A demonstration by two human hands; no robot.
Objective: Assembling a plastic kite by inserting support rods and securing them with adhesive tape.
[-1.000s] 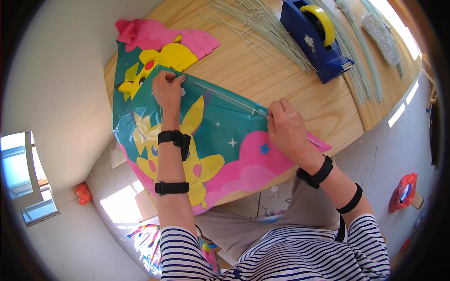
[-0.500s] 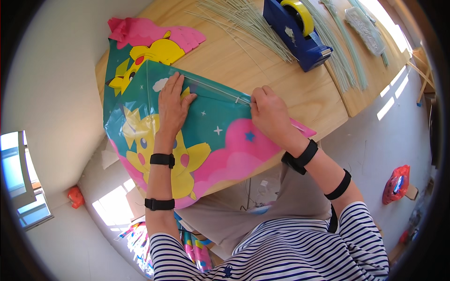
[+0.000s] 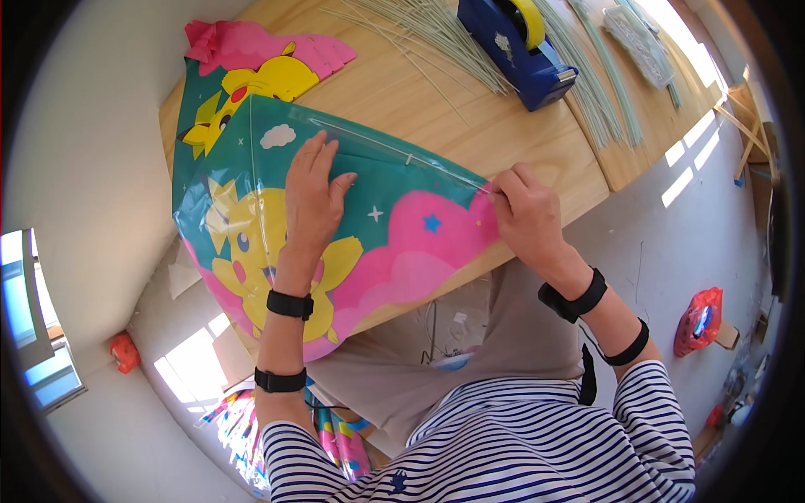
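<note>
A green and pink plastic kite (image 3: 402, 260) with a yellow cartoon figure, white stars and a cloud is spread on the wooden table, overhanging its near edge. A thin pale rod (image 3: 377, 144) runs along its far edge, with a small white fitting partway along. My left hand (image 3: 314, 197) lies on the kite with fingers stretched out, just below the rod. At the right-hand corner my right hand (image 3: 528, 214) is closed, pinching the kite where the rod's line ends; its fingers hide the tip. A second similar printed piece (image 3: 277, 80) lies beneath at the far left.
A blue tape dispenser (image 3: 520, 63) with yellow tape stands at the back. Loose thin rods (image 3: 419, 38) lie around it, and a clear bag of small parts (image 3: 639, 46) is at the far right. On the floor at right sits a red bag (image 3: 698, 323).
My right hand has slid right along the far edge to the kite's pink corner. My left hand stays in nearly the same place. The whole view has shifted slightly.
</note>
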